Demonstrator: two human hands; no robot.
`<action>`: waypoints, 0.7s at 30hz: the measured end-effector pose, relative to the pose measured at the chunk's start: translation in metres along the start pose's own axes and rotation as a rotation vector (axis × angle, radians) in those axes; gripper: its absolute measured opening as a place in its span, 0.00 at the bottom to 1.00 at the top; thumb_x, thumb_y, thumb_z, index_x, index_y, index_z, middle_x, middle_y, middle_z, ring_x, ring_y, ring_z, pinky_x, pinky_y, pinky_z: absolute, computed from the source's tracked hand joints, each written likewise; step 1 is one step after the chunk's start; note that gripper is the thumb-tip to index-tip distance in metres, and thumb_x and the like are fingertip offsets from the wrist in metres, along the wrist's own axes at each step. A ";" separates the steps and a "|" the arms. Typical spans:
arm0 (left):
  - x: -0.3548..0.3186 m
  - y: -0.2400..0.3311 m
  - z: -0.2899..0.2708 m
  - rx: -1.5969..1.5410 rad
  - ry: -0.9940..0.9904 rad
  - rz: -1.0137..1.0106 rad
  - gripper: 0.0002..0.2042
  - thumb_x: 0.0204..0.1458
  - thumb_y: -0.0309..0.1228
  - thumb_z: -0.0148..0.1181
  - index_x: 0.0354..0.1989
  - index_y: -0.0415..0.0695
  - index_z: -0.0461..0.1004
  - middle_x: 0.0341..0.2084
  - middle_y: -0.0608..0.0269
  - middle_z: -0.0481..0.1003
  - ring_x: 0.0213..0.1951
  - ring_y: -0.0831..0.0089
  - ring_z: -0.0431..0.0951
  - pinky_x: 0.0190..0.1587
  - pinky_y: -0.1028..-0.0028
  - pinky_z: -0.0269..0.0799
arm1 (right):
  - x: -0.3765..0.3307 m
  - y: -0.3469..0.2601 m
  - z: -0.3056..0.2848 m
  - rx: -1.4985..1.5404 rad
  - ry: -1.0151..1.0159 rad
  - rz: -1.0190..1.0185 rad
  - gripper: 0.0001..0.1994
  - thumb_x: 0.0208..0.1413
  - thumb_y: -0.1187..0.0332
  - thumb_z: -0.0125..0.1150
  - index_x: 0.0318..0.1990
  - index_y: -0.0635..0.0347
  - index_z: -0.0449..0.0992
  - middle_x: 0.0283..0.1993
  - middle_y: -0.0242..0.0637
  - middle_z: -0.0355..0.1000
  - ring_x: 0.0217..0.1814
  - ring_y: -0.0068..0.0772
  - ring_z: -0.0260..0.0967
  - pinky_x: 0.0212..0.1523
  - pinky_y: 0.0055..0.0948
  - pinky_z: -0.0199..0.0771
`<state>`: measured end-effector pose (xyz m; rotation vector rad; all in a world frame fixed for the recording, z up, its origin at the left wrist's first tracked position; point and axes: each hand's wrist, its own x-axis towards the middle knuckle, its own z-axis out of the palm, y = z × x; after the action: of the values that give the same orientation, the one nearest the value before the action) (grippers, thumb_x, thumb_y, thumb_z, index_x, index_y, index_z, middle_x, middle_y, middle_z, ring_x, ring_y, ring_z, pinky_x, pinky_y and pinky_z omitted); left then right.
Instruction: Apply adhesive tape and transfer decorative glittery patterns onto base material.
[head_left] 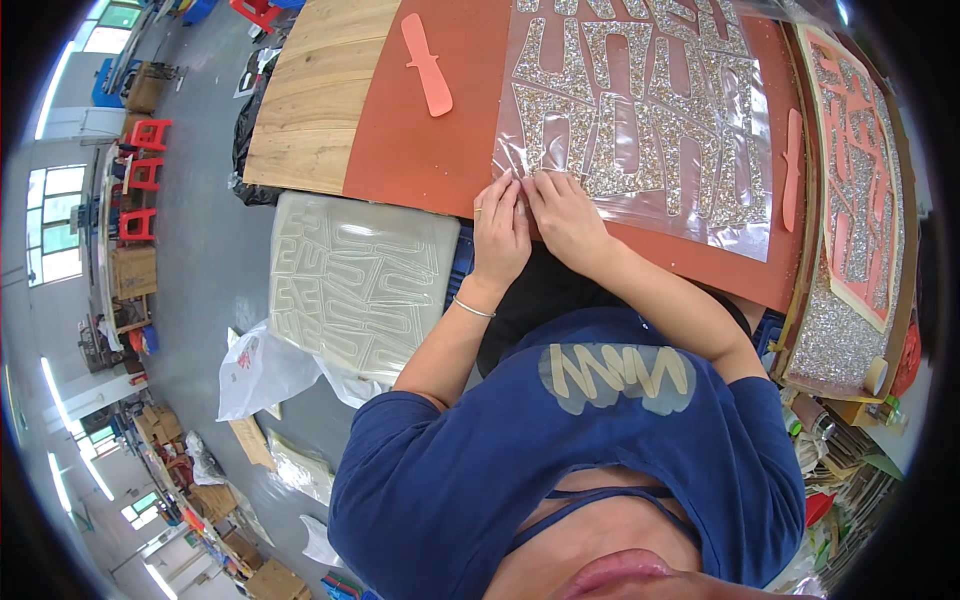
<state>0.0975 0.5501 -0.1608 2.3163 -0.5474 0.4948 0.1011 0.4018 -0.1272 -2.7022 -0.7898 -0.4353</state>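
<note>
Fingers [512, 188] of both hands pinch the near-left corner of a clear plastic sheet [640, 110] carrying glittery cut shapes, which lies on the orange mat [420, 150] on the table [310, 90]. Left hand [498, 235] and right hand [565, 220] touch each other.

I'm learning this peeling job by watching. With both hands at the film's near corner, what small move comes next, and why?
Probably lift that corner a little: both the left hand and right hand pinch the clear film at its near-left corner, and the rest lies flat on the orange mat.
</note>
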 end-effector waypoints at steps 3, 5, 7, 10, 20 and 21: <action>0.000 0.003 -0.003 0.002 0.001 -0.026 0.16 0.52 0.23 0.54 0.49 0.31 0.69 0.52 0.47 0.68 0.52 0.51 0.67 0.56 0.60 0.62 | -0.003 -0.007 -0.002 -0.051 -0.062 0.027 0.21 0.49 0.70 0.50 0.51 0.72 0.67 0.45 0.42 0.65 0.50 0.39 0.62 0.49 0.35 0.62; 0.002 0.005 -0.003 0.000 0.006 -0.018 0.16 0.52 0.23 0.54 0.49 0.32 0.69 0.52 0.47 0.68 0.52 0.51 0.67 0.56 0.60 0.62 | -0.003 -0.008 -0.003 -0.082 -0.048 0.058 0.21 0.50 0.70 0.50 0.51 0.72 0.68 0.45 0.42 0.65 0.50 0.39 0.62 0.50 0.35 0.62; 0.004 0.006 -0.003 0.001 0.013 -0.005 0.16 0.52 0.23 0.54 0.50 0.32 0.68 0.52 0.46 0.68 0.52 0.50 0.67 0.56 0.59 0.62 | 0.003 -0.002 0.000 -0.017 -0.098 0.103 0.18 0.53 0.70 0.49 0.50 0.69 0.70 0.40 0.42 0.67 0.45 0.41 0.64 0.49 0.36 0.64; 0.007 0.008 0.002 0.019 -0.027 0.024 0.17 0.52 0.23 0.55 0.51 0.33 0.67 0.51 0.45 0.68 0.52 0.50 0.67 0.56 0.59 0.62 | 0.009 0.060 -0.006 0.682 -0.221 0.241 0.12 0.58 0.70 0.49 0.46 0.65 0.73 0.35 0.40 0.69 0.39 0.36 0.67 0.43 0.35 0.68; 0.005 0.013 -0.006 0.113 -0.052 0.042 0.17 0.54 0.29 0.56 0.52 0.37 0.69 0.52 0.46 0.67 0.53 0.52 0.66 0.56 0.60 0.61 | -0.230 0.137 -0.153 0.618 0.644 1.179 0.10 0.60 0.64 0.55 0.40 0.63 0.75 0.31 0.25 0.67 0.34 0.15 0.63 0.34 0.20 0.66; 0.007 0.016 -0.008 0.151 -0.073 0.066 0.16 0.54 0.29 0.56 0.50 0.37 0.70 0.52 0.45 0.66 0.52 0.51 0.66 0.56 0.59 0.61 | -0.281 0.160 -0.162 0.434 0.529 1.249 0.11 0.60 0.64 0.54 0.41 0.63 0.75 0.34 0.32 0.70 0.36 0.25 0.68 0.36 0.26 0.69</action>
<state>0.0933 0.5437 -0.1433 2.4738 -0.6432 0.5001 -0.0681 0.0827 -0.1116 -1.9819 0.8293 -0.5043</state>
